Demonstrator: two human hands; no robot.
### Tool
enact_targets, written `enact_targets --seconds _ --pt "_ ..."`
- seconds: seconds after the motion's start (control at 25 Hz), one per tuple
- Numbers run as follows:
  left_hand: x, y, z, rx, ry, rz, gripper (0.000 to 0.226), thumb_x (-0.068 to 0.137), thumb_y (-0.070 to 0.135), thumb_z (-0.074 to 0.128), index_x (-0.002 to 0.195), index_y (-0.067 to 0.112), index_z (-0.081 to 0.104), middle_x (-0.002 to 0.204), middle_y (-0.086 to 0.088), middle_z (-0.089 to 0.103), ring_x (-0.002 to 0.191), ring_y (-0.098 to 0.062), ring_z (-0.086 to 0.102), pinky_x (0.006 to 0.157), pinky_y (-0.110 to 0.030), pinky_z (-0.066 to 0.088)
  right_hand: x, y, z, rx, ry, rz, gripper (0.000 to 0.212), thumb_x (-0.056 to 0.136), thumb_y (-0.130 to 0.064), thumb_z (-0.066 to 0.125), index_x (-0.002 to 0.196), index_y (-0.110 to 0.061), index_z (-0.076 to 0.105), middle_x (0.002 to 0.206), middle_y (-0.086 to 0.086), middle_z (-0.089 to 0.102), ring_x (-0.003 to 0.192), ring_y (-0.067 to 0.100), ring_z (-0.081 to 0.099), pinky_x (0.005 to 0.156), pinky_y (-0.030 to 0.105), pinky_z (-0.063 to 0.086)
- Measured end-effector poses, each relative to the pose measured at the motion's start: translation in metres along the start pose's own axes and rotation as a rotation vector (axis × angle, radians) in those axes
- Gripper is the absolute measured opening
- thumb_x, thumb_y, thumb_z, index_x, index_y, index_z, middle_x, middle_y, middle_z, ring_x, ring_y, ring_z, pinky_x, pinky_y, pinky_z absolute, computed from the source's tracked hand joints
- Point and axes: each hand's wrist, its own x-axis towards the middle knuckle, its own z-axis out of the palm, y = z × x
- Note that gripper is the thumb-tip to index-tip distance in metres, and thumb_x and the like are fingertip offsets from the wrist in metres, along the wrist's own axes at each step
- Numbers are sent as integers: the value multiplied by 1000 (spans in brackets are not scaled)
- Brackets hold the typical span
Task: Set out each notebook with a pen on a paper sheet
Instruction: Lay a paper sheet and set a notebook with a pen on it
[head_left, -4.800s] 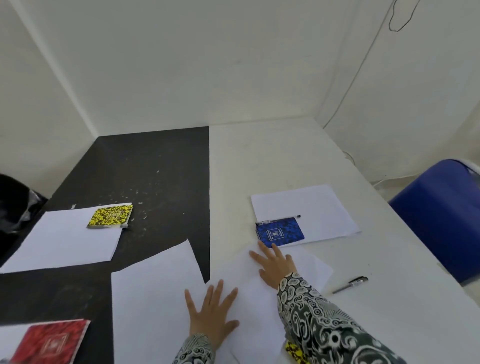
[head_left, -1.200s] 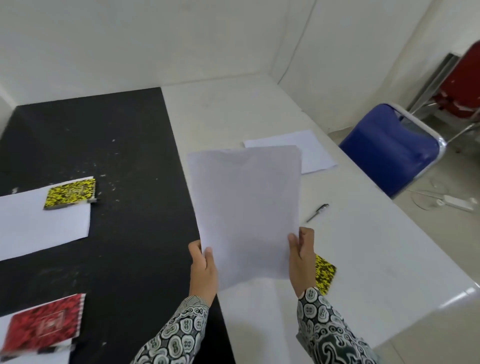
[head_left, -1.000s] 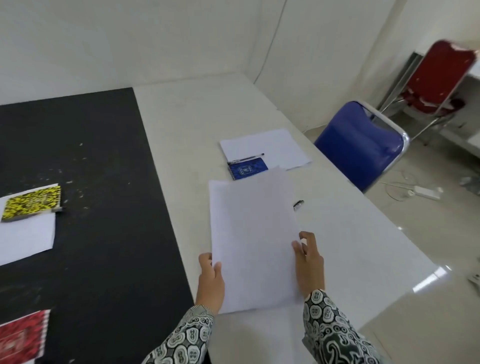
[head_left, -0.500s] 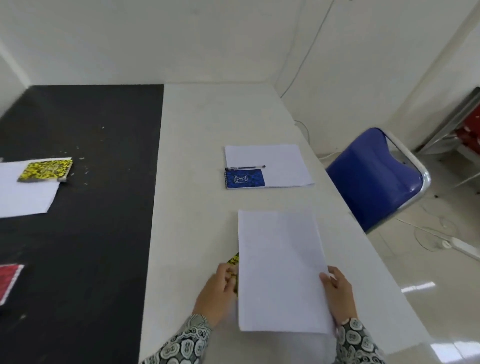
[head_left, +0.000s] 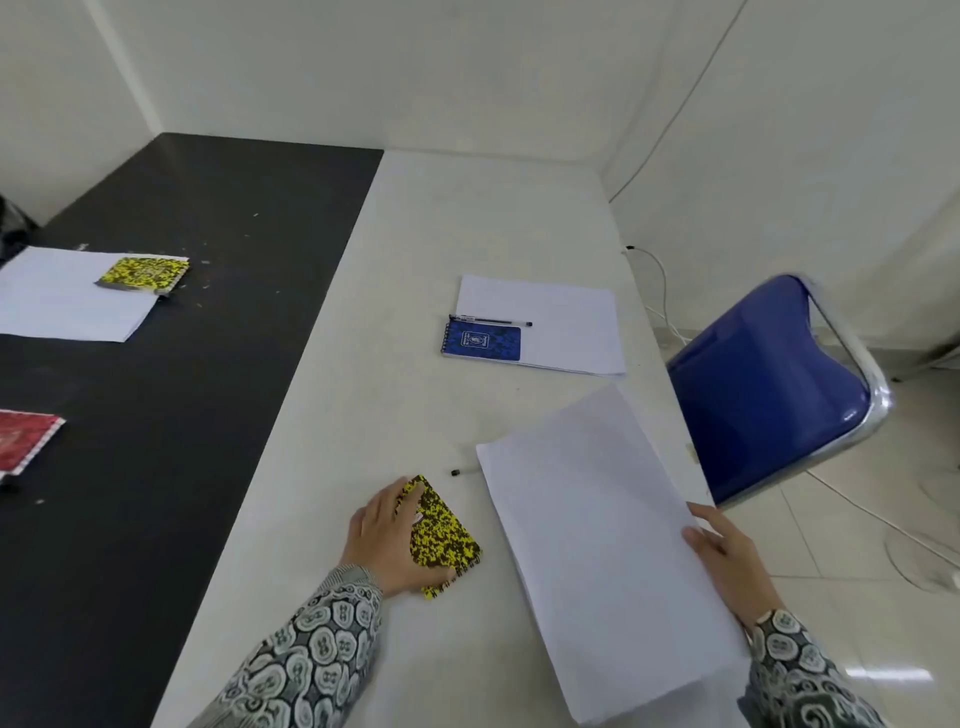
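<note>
The yellow notebook (head_left: 444, 538) lies at 6 o'clock on the white table (head_left: 415, 426), left of the sheet (head_left: 597, 540). I see my left hand (head_left: 387, 540) clamped on it; my right hand (head_left: 727, 561) pins the sheet's edge at 4 o'clock. Risk: the sheet overhangs the table edge and may slip if released. The pen (head_left: 464, 472) at 12 o'clock is partly hidden under the sheet. The blue notebook (head_left: 482, 340) set is complete.

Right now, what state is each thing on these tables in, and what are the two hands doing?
Near paper sheet: flat, bare, right hand on its edge.
Near yellow notebook: closed, off the sheet, under left hand.
Loose pen: partly hidden under the sheet.
Blue notebook: closed, on its sheet, black pen alongside.
Far yellow notebook: closed, on a sheet.
Red notebook: closed, cut off.
</note>
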Motion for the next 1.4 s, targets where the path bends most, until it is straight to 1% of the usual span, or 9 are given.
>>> enact_targets --seconds 0.24,0.36,0.48,0.6,0.68,0.84,1.12,1.24,1.4 --pt "-11 8 4 53 8 27 138 37 93 42 145 25 -10 150 7 -20 143 -21 -18 116 -43 -5 8 3 1 65 17 -41 22 91 -3 46 109 -12 55 88 15 67 66 18 61 53 16 51" --pt "-23 24 25 204 171 192 93 63 66 37 139 14 27 151 -3 18 140 -26 21 107 -51 38 4 8 7 83 -18 -42 22 92 -5 46 110 -13 54 88 13 67 64 12 64 53 15 51" --pt "-25 34 5 81 183 166 58 81 42 36 135 19 36 141 -4 47 129 -26 46 91 -39 51 0 9 5 119 -13 -55 21 92 -4 46 108 -14 54 91 13 65 65 12 63 51 7 49" --pt "-27 37 -30 -82 373 125 39 84 38 33 121 31 47 104 -8 69 85 -31 65 72 -36 50 0 12 3 141 8 -68 21 92 -4 45 109 -14 53 97 15 64 73 16 61 54 14 51" --pt "-30 30 -57 -313 545 54 28 92 26 42 116 23 55 75 -6 64 67 -29 58 62 -31 46 -1 12 1 134 12 -80 22 92 -4 45 110 -13 54 97 16 64 73 17 60 56 16 51" --pt "-24 -2 -68 -673 572 -110 26 97 13 35 107 16 59 75 -5 56 65 -25 55 46 -17 48 -3 11 5 128 -9 -93 21 92 -4 46 108 -13 55 91 13 66 64 12 63 52 7 49" --pt "-33 -34 -21 -240 344 -311 70 88 45 48 143 10 24 148 -15 32 137 -31 26 112 -42 26 4 5 18 49 -126 -105 22 92 -7 48 103 -22 58 82 0 72 61 2 66 55 13 52" --pt "-50 -20 9 -79 107 -130 114 56 78 23 147 13 7 158 -6 -1 146 -25 -1 119 -36 7 9 -4 22 17 -167 -98 23 91 -5 48 99 -24 59 78 -5 72 61 1 65 53 9 49" --pt "-56 -15 19 -13 129 -182 109 54 74 8 147 17 9 158 -1 -5 147 -19 -2 118 -33 9 13 -10 25 -20 -244 -87 23 91 -4 47 96 -21 61 85 7 70 58 0 65 52 9 49"
